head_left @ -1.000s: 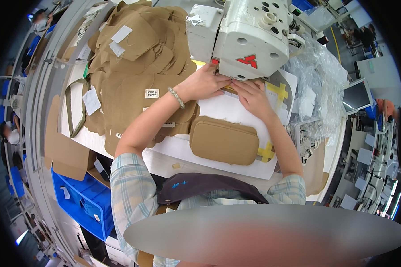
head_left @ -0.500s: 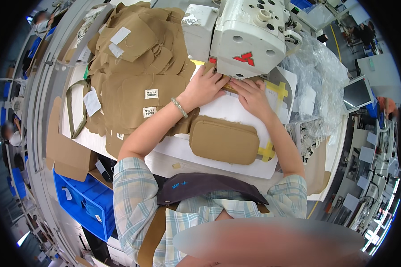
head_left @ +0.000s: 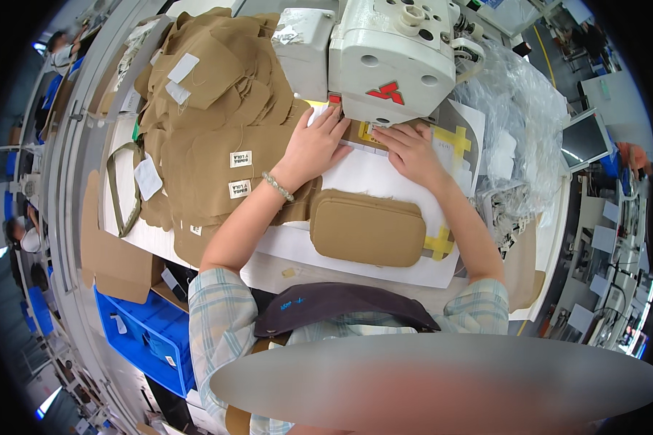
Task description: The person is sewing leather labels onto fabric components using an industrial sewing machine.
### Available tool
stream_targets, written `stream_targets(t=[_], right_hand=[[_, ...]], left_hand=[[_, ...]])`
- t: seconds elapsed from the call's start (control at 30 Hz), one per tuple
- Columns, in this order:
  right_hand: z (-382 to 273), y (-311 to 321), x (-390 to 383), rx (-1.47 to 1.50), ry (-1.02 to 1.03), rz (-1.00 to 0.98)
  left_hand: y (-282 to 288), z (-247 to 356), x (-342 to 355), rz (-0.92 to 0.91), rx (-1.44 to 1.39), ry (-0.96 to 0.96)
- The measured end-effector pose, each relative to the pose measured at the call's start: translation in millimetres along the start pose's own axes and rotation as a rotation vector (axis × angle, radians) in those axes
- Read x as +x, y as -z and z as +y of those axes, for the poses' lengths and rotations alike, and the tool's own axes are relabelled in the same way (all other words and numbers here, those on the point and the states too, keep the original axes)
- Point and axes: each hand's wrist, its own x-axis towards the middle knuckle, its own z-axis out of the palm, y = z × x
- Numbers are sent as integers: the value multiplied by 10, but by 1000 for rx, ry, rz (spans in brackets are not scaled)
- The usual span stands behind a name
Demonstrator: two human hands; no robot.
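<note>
Below the head of a white sewing machine (head_left: 392, 65), a brown fabric piece (head_left: 352, 132) lies by a yellow-marked strip, partly hidden by my fingers. My left hand (head_left: 313, 147) lies flat at its left end, fingers stretched out, fingertips near the machine's base. My right hand (head_left: 412, 154) rests on its right end, fingers extended and pressing down with nothing gripped. Between my forearms sits a neat stack of rounded brown fabric panels (head_left: 368, 228) on white sheeting. Beside my left forearm lie brown panels with white labels (head_left: 241, 159).
A tall heap of brown cut pieces (head_left: 203, 72) fills the left of the table. A green strap loop (head_left: 116, 188) lies at its edge. Clear plastic wrap (head_left: 519, 116) is bunched on the right. A blue crate (head_left: 149, 341) and cardboard box (head_left: 116, 261) stand lower left.
My hands have spread apart, the left shifting away from the right. More of the brown piece and its yellow-marked strip now shows between them. The whole view has shifted slightly.
</note>
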Motion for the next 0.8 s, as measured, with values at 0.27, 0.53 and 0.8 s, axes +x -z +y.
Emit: stream_targets(t=[0.27,0.53,0.8], right_hand=[[24,29,48,-11,72,73],[6,32,44,3,55,77],[8,42,1,-7,39,53]], left_hand=[[3,17,15,-29,-20,21],[18,34,29,-32,-28,27],[83,67,59,-51,-31,6]])
